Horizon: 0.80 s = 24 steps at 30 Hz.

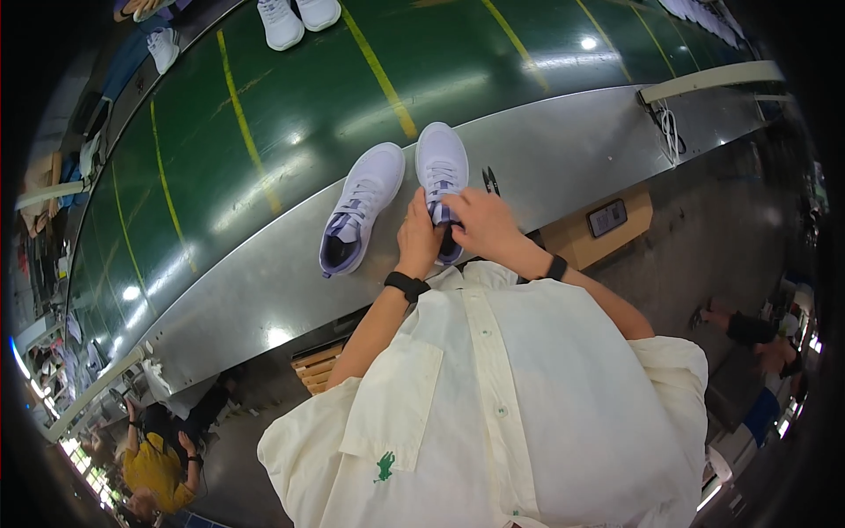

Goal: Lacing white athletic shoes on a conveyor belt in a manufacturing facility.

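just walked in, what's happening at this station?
A person in a cream shirt stands at a metal ledge beside a green conveyor belt. Both hands are on the right-side white and lavender sneaker: the left hand and the right hand meet at its laces and heel end. Its mate, the left sneaker, sits untouched alongside. Small black snips lie on the ledge just right of the shoes. Another white pair sits farther up the belt.
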Motion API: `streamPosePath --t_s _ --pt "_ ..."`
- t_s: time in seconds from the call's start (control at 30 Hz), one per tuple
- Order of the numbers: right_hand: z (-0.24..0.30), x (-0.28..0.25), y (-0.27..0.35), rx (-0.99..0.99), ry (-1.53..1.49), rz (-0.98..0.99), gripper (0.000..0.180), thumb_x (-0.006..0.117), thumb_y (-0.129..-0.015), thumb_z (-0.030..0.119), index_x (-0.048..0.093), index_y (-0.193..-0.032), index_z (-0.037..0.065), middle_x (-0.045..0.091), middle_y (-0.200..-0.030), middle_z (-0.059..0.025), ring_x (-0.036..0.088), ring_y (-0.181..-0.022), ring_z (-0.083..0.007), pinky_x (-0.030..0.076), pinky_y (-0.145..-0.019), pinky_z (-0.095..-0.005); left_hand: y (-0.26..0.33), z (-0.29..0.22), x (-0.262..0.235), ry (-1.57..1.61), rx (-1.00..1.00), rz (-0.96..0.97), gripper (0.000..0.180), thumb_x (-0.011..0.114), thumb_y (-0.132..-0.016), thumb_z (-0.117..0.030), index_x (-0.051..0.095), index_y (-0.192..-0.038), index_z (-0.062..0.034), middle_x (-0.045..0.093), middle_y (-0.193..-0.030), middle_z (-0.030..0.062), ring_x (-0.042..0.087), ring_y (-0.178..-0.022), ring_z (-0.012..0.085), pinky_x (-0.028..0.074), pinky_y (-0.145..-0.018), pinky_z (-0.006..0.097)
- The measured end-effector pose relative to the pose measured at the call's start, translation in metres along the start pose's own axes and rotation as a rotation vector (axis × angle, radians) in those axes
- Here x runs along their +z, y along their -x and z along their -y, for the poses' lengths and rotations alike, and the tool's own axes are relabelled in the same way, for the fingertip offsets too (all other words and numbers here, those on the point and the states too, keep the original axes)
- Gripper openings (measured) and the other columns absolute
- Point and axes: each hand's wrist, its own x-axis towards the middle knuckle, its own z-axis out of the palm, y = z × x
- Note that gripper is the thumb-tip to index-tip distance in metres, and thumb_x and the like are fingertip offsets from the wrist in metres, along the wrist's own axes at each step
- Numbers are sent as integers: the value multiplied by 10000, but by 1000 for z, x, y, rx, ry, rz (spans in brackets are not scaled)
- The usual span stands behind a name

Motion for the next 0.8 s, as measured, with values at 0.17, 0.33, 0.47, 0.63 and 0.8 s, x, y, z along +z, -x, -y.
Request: streamPosePath --t_s 0.17,0.33,0.47,0.63,0.8 --pt "-3 19 -27 -158 176 177 184 557 -724 103 514 -902 92 575 -745 -79 579 -699 -328 458 -615 -414 -5 14 12 -8 -120 3 524 590 -779 -150 369 -1243 -51 584 -1024 214 569 -919 378 441 -764 448" --pt "-7 1 -9 -1 -66 -44 143 514 -729 78 498 -871 85 584 -749 -119 583 -673 -338 462 -563 -427 1 6 15 -56 -119 43 436 590 -770 -146 427 -1160 -40 581 -1028 209 583 -812 405 454 -701 477" --pt "0 19 -13 -73 -12 -85 147 512 -725 70 507 -868 103 580 -773 -107 572 -632 -346 459 -544 -429 -3 10 14 -23 -233 48 434 593 -771 -156 427 -1156 -45 586 -1011 210 585 -810 401 456 -700 471" --pt "-13 10 -15 -17 -104 -1 179 550 -714 95 492 -884 101 590 -800 -95 573 -664 -326 457 -565 -408 -6 -9 5 -4 -161 -6 494 600 -753 -122 404 -1198 -38 471 -1218 200 539 -977 394 450 -765 467" --pt "-5 11 -14 -27 -138 0 196 541 -718 75 491 -906 78 590 -787 -115 584 -673 -326 465 -574 -418 -32 -7 -6 -76 387 -223 564 613 -671 -26 435 -1205 -70 450 -1265 139 478 -1101 352 437 -852 423"
